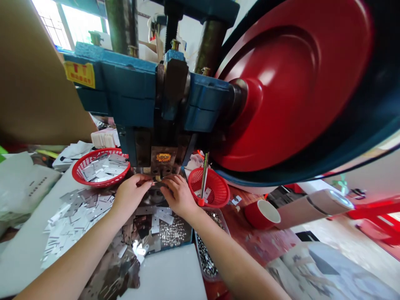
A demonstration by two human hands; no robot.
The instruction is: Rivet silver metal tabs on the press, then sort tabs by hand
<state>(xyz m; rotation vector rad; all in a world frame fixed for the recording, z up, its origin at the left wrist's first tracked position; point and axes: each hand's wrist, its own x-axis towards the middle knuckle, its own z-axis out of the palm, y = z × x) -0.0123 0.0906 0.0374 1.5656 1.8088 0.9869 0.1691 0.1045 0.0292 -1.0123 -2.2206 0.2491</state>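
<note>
Both hands meet under the ram of a blue press [131, 96], at its die. My left hand [133, 192] pinches the edge of a small flat metal plate [158, 183], most of which the fingers hide. From the other side, my right hand [180, 195] has its fingers closed on the same plate. Just below the hands, loose metal plates [164, 216] and a spread of small shiny rivet-like parts [172, 233] lie on the press bed. A heap of flat metal plates [78, 221] lies left of my left forearm.
A red basket [101, 183] of plates stands left; another red basket [209, 204] stands right, beside a clear tray [208, 254] of small metal parts. A red cup [262, 214] and pale bottle [315, 208] lie further right. The big red flywheel [296, 83] overhangs the right side.
</note>
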